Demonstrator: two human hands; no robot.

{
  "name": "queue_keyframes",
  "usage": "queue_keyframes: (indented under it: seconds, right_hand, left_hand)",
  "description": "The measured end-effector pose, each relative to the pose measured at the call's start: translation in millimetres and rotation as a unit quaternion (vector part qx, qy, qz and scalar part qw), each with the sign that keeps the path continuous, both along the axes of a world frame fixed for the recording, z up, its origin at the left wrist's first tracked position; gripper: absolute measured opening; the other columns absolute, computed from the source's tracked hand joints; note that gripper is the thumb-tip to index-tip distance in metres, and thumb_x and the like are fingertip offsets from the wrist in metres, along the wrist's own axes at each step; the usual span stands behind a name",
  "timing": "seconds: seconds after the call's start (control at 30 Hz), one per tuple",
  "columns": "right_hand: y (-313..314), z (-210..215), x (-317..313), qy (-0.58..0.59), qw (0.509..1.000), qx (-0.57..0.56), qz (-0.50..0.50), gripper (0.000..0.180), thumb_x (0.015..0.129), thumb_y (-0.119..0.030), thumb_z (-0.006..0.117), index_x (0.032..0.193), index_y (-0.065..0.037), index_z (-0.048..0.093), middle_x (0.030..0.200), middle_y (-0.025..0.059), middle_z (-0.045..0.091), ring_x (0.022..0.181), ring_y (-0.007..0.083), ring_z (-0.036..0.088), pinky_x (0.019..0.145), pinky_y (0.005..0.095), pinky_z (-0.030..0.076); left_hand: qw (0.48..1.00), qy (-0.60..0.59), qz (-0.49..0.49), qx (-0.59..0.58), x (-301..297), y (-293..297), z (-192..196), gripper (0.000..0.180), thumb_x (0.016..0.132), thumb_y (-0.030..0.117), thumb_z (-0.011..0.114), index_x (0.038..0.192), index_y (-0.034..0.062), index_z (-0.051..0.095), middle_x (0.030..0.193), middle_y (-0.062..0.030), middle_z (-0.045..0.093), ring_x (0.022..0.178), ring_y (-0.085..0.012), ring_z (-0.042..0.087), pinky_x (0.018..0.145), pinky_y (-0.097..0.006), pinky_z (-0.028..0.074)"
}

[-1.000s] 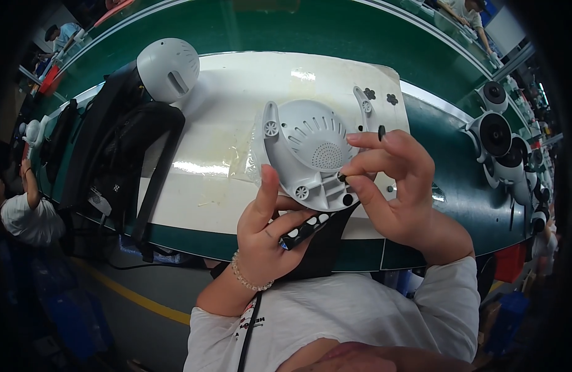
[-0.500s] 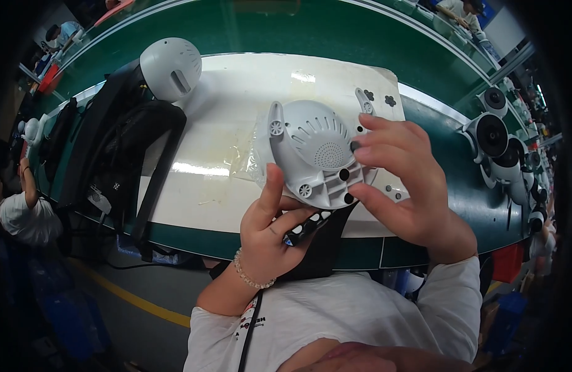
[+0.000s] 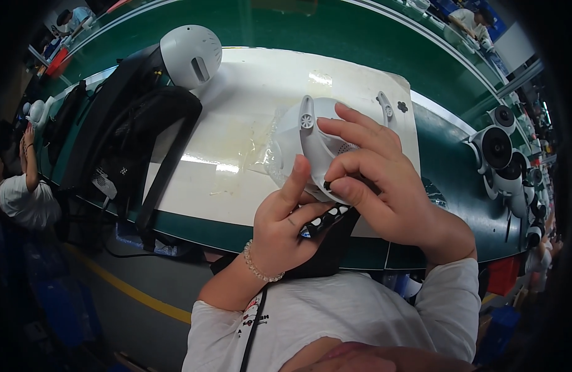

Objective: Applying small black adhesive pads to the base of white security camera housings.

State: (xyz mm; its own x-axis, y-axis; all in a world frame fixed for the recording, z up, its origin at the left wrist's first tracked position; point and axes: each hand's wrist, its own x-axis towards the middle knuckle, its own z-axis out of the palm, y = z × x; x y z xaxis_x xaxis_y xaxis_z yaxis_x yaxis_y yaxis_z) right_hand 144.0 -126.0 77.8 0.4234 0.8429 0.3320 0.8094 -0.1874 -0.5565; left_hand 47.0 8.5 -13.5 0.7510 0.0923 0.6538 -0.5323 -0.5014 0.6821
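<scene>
I hold a white round plastic housing [image 3: 298, 139] over the white work mat [image 3: 248, 93], tilted on edge so its rim faces me. My left hand [image 3: 286, 226] supports it from below, index finger raised against its side. My right hand [image 3: 376, 186] wraps over its top and right side, fingers spread across the vented face. A thin clear plastic film [image 3: 264, 158] clings to the housing's left side. Part of the housing is hidden behind my right fingers.
A white dome-shaped unit [image 3: 190, 54] rests on a black stand [image 3: 121, 142] at the left. Small white and black parts [image 3: 388, 106] lie on the mat's far right. Several round speaker-like units [image 3: 500, 152] line the green conveyor [image 3: 450, 170] at right. Another person [image 3: 22, 192] sits at far left.
The housing has turned from face-up to on edge. My right hand slid over its front, and my left index finger rose along its side.
</scene>
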Motion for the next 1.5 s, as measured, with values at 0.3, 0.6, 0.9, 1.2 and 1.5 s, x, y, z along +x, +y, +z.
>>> queue_keyframes:
  seconds: [0.3, 0.6, 0.9, 1.2, 1.5]
  right_hand:
    - [-18, -8, -18, -0.345, 0.937, -0.039, -0.033, 0.026, 0.082, -0.029, 0.053, 0.098, -0.011, 0.063, 0.117, 0.0071, 0.053, 0.115, 0.0283, 0.041, 0.093, 0.0391, 0.024]
    - [-27, -20, -23, -0.182, 0.977, 0.108, -0.002, 0.021, 0.069, -0.02, 0.066, 0.089, -0.013, 0.063, 0.11, 0.0014, 0.056, 0.108, 0.0228, 0.046, 0.088, 0.037, 0.027]
    - [-26, -40, -32, -0.257, 0.94, 0.214, 0.07, 0.013, 0.069, -0.011, 0.063, 0.08, -0.016, 0.062, 0.101, -0.0046, 0.06, 0.097, 0.0144, 0.053, 0.085, 0.0325, 0.028]
    - [-24, -26, -38, -0.149, 0.962, 0.187, 0.132, 0.024, 0.067, -0.007, 0.065, 0.089, -0.013, 0.056, 0.087, -0.0016, 0.057, 0.084, 0.0167, 0.055, 0.072, 0.0301, 0.031]
    - [-9, -44, -46, -0.216, 0.909, 0.28, 0.221, 0.034, 0.077, -0.013, 0.057, 0.107, -0.022, 0.044, 0.092, 0.007, 0.05, 0.082, 0.0238, 0.057, 0.05, 0.0271, 0.034]
  left_hand:
    - [1.0, 0.018, -0.005, -0.017, -2, 0, 4, 0.025, 0.058, -0.009, 0.069, 0.079, -0.0007, 0.057, 0.136, -0.0254, 0.021, 0.072, -0.0177, 0.059, 0.071, -0.027, 0.049]
    - [0.998, -0.028, 0.007, -0.061, -2, -5, 3, 0.018, 0.058, -0.002, 0.069, 0.075, -0.0014, 0.061, 0.133, -0.024, 0.029, 0.072, -0.0215, 0.061, 0.063, -0.027, 0.049]
    - [0.997, 0.029, 0.033, -0.056, -20, -3, 12, 0.022, 0.057, 0.001, 0.071, 0.077, 0.0008, 0.062, 0.13, -0.021, 0.036, 0.087, -0.0252, 0.057, 0.074, -0.031, 0.045]
    - [0.997, 0.01, 0.063, 0.05, -24, -2, 16, 0.026, 0.053, 0.004, 0.071, 0.077, 0.0036, 0.061, 0.129, -0.0189, 0.039, 0.093, -0.0284, 0.052, 0.079, -0.031, 0.042]
    - [0.996, 0.011, 0.072, 0.059, -24, -5, 19, 0.019, 0.053, 0.002, 0.065, 0.071, 0.0039, 0.061, 0.131, -0.0206, 0.037, 0.098, -0.0301, 0.048, 0.084, -0.032, 0.038]
